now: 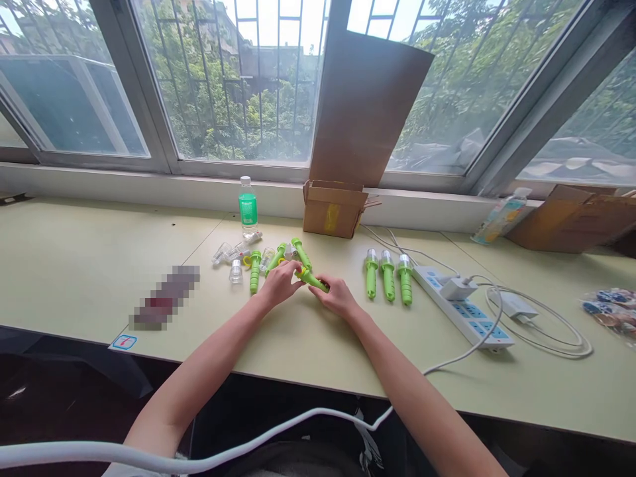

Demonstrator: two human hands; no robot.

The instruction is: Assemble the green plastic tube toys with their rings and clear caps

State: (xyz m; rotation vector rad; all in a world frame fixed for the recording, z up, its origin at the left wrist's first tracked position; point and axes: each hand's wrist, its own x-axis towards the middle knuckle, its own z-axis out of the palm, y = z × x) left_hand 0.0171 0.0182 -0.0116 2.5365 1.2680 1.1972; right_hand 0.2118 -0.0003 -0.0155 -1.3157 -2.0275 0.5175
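Both of my hands meet at the middle of the pale green table [89, 265]. My right hand [339, 296] grips the ribbed handle of a green toy piece [313, 279]. My left hand [281, 283] pinches the yellow end of that same piece. Just beyond the hands lie several loose green handles [254, 271] and clear plastic caps [235, 271]. Three finished green pieces with clear tops [387, 274] lie side by side to the right of my right hand.
A green-labelled water bottle [248, 207] and an open cardboard box [333, 208] stand near the window sill. A white power strip [462, 306] with a charger and coiled cable [546, 324] lies at right. A blurred dark object [165, 297] lies at left. More cardboard [571, 218] sits far right.
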